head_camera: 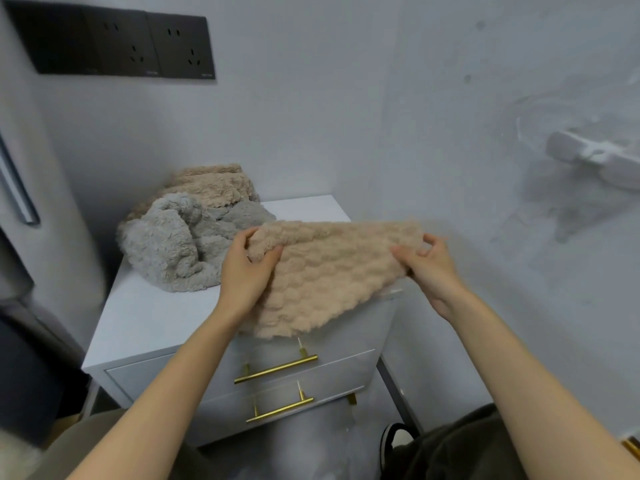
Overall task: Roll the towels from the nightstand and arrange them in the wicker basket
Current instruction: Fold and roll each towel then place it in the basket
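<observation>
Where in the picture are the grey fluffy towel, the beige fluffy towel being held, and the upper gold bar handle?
grey fluffy towel (173,244): head view, middle of the crumpled heap.
held beige fluffy towel (329,271): head view, centre of the cloth.
upper gold bar handle (276,369): head view, middle of the bar.

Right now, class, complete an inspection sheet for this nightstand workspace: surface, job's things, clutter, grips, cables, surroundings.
Surface: white two-drawer nightstand, top partly bare.
Job's things: beige fluffy towel held spread over its front; crumpled grey fluffy towel at the back, second beige towel heaped behind it; wicker basket not seen.
Clutter: nothing seen.
Grips: left grip and right grip each pinch the held towel's upper edge.
Cables: nothing seen.
Surroundings: black wall sockets, grey wall.
</observation>
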